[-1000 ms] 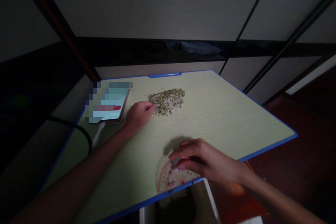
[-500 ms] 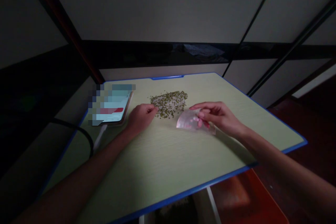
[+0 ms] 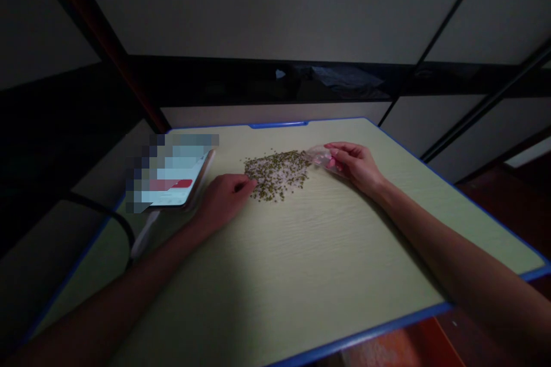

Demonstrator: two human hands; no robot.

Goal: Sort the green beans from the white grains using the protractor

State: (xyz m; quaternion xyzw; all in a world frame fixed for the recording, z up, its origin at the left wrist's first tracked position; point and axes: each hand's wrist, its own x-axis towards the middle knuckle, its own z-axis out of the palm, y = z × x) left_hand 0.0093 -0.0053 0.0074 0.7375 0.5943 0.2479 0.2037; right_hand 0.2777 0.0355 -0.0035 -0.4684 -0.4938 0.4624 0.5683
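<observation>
At two o'clock of the mixed grains (image 3: 278,175), the right hand (image 3: 357,166) grips clear pink-marked plastic (image 3: 316,156) by their edge; at eight, the left hand (image 3: 226,200) curls, contents untellable. On the worktop (image 3: 322,264), the pile lies unsorted.

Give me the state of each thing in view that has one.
Phone, screen lit, partly pixelated
Green and pale grains, loose, spread in a patch
Clear plastic piece, pinched in the right hand at the patch's right edge
Left hand, curled shut at the patch's left edge
</observation>
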